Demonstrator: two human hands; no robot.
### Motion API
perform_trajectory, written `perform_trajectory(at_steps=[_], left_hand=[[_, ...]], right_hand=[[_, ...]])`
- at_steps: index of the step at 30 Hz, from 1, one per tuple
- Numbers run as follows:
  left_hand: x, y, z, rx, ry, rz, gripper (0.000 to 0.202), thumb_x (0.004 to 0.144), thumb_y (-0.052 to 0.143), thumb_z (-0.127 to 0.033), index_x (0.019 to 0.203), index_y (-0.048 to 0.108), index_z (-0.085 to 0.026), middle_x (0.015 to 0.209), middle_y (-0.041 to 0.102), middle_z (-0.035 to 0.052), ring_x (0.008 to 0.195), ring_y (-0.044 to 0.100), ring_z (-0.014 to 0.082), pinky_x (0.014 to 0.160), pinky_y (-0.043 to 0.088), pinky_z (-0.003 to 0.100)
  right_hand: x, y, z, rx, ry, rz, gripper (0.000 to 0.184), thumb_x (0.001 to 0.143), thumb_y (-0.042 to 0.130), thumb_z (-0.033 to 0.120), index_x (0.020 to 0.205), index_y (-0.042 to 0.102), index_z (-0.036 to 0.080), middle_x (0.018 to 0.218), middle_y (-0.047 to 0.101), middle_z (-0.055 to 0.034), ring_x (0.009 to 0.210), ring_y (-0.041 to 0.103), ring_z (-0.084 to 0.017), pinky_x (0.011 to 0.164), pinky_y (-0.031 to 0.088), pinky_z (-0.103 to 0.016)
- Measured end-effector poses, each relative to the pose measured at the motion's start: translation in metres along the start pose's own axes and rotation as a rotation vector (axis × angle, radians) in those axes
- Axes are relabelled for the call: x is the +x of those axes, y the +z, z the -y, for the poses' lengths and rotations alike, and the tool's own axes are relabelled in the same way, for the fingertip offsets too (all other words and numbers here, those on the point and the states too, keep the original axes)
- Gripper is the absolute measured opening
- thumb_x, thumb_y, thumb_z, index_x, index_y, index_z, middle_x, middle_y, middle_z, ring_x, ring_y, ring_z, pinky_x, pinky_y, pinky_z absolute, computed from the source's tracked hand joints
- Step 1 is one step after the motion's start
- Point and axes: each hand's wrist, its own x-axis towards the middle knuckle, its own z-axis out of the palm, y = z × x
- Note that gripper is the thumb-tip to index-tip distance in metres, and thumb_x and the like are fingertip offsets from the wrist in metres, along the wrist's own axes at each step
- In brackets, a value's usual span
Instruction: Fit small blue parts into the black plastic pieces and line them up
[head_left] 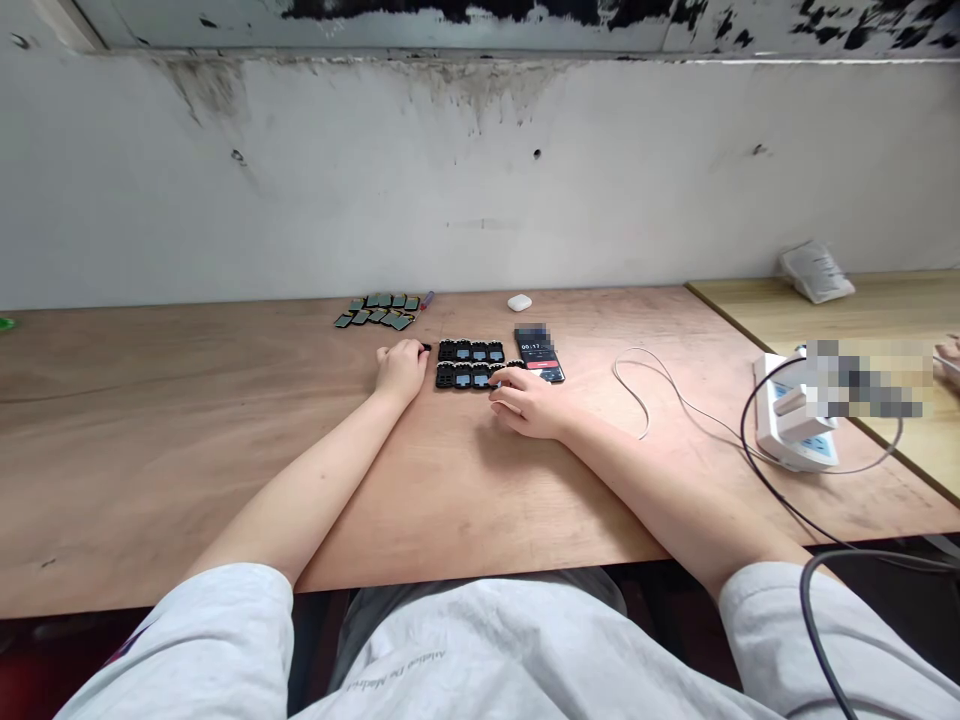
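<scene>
Two rows of black rectangular cases, some with pale grey-blue faces, lie in front of me: a back row [471,351] and a front row [463,376]. My left hand [403,370] rests on the table left of them, fingers curled closed. A small black piece [427,347] pokes out at its fingertips; most of it is hidden. Over the right end of the front row hovers or rests my right hand [529,402], its fingers bent but apart. Those fingers cover part of the last cases, and nothing shows gripped between them.
Several green-grey boards [381,311] lie at the back left beside a screwdriver-like tool [427,300]. Behind my right hand is a phone [540,355]. A white case [519,302] lies farther back. Cables run to a power strip [795,420] at right; another person's hand [951,352] shows beyond.
</scene>
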Motion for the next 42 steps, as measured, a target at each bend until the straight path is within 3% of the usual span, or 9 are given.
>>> perform_trajectory(at_steps=[4, 8, 13, 20, 23, 31, 42], left_hand=[[0.001, 0.000, -0.002, 0.054, -0.025, 0.094, 0.027, 0.100, 0.048, -0.033, 0.098, 0.072, -0.019, 0.114, 0.072, 0.0168, 0.113, 0.063, 0.0352, 0.100, 0.043, 0.054], [-0.002, -0.003, -0.005, 0.124, -0.060, 0.136, 0.035, 0.102, 0.045, -0.038, 0.118, 0.073, -0.026, 0.136, 0.065, 0.0142, 0.131, 0.051, 0.0377, 0.104, 0.040, 0.056], [-0.003, -0.005, -0.006, 0.108, -0.023, 0.216, 0.045, 0.104, 0.038, -0.045, 0.132, 0.069, -0.027, 0.135, 0.066, 0.0136, 0.131, 0.051, 0.0370, 0.106, 0.040, 0.056], [-0.002, -0.003, -0.004, 0.069, 0.052, 0.228, 0.046, 0.106, 0.036, -0.043, 0.131, 0.069, -0.023, 0.138, 0.067, 0.0130, 0.134, 0.051, 0.0353, 0.109, 0.040, 0.053], [-0.003, -0.002, -0.004, 0.054, 0.085, 0.232, 0.048, 0.106, 0.036, -0.045, 0.131, 0.069, -0.021, 0.140, 0.067, 0.0125, 0.135, 0.051, 0.0348, 0.110, 0.040, 0.054], [-0.005, -0.004, -0.004, 0.021, 0.147, 0.268, 0.053, 0.106, 0.034, -0.047, 0.140, 0.064, -0.021, 0.148, 0.063, 0.0117, 0.142, 0.047, 0.0345, 0.117, 0.035, 0.056], [-0.007, -0.007, -0.006, 0.000, 0.177, 0.348, 0.059, 0.107, 0.031, -0.052, 0.152, 0.054, -0.022, 0.158, 0.054, 0.0100, 0.153, 0.037, 0.0341, 0.123, 0.030, 0.056]], right_hand=[[0.000, 0.002, -0.002, -0.016, -0.035, -0.007, 0.014, 0.103, 0.051, 0.023, 0.103, 0.065, 0.021, 0.123, 0.064, -0.0152, 0.109, 0.063, -0.025, 0.092, 0.056, -0.042], [-0.001, 0.004, -0.005, -0.012, -0.047, -0.019, 0.011, 0.102, 0.054, 0.022, 0.104, 0.065, 0.022, 0.122, 0.064, -0.0150, 0.108, 0.063, -0.026, 0.090, 0.057, -0.043], [-0.001, 0.004, -0.005, -0.007, -0.039, -0.009, 0.010, 0.100, 0.057, 0.020, 0.104, 0.065, 0.023, 0.123, 0.064, -0.0145, 0.107, 0.064, -0.026, 0.089, 0.057, -0.044], [-0.002, 0.005, -0.005, -0.042, -0.007, 0.020, 0.012, 0.101, 0.056, 0.022, 0.105, 0.067, 0.023, 0.125, 0.064, -0.0131, 0.109, 0.061, -0.026, 0.094, 0.053, -0.044], [-0.002, 0.005, -0.004, -0.135, 0.076, 0.021, 0.013, 0.102, 0.055, 0.023, 0.103, 0.068, 0.022, 0.127, 0.065, -0.0131, 0.112, 0.060, -0.027, 0.096, 0.049, -0.045], [-0.001, 0.008, -0.007, -0.414, 0.517, 0.005, 0.027, 0.103, 0.052, 0.032, 0.121, 0.067, 0.019, 0.132, 0.065, -0.0157, 0.123, 0.053, -0.035, 0.104, 0.039, -0.051], [-0.001, 0.011, -0.006, -0.482, 0.611, 0.166, 0.045, 0.107, 0.043, 0.050, 0.103, 0.074, 0.017, 0.129, 0.064, -0.0177, 0.125, 0.048, -0.037, 0.108, 0.036, -0.056]])
